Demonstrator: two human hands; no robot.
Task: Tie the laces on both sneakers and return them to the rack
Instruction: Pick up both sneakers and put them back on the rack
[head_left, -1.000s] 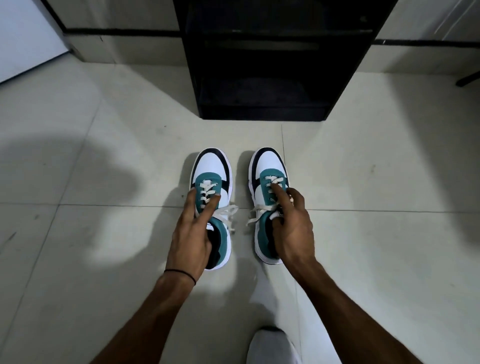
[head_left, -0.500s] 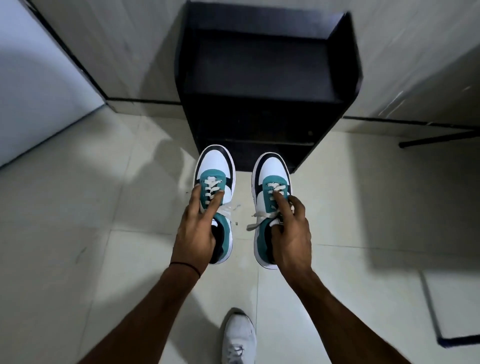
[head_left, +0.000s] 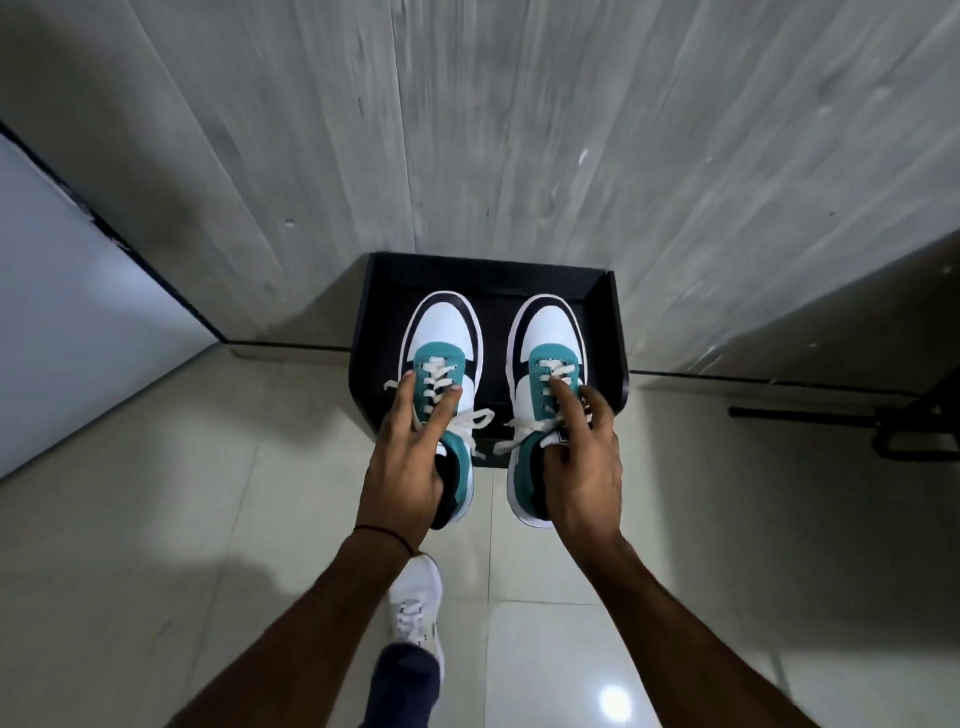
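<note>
Status: transport phase, nearing placement.

Change since one second ago: both sneakers stood on the floor, in front of the rack (head_left: 617, 332). Half a second ago they were lifted and level with the rack's front edge. Now both are held above the rack's top surface, toes toward the wall (head_left: 571, 130) behind the rack, heels projecting past the rack's front edge. The viewpoint has also advanced toward the rack and now looks down onto its top.

Left hand (head_left: 410, 467): grip clamped on the left sneaker (head_left: 441, 332), with fingers over the laced tongue and the rest of the hand around the collar. Right hand (head_left: 582, 473): grip clamped on the right sneaker (head_left: 545, 335) in the same manner, index finger on the laces.

Lace condition: a white bow (head_left: 470, 423) shows at the throat of the left sneaker, on the side facing its partner. The right sneaker shows lace ends (head_left: 519, 434) on its inner side; the hand partly hides whether a full bow is formed.

Assessment: the tying step appears complete and the return step is in progress. Whether the soles touch the rack top cannot be determined from this view. The remaining action is judged to be moving the pair farther back over the rack, setting the soles down, and releasing. Risk: with the heels overhanging the front edge, early release could tip a sneaker forward off the rack.
</note>
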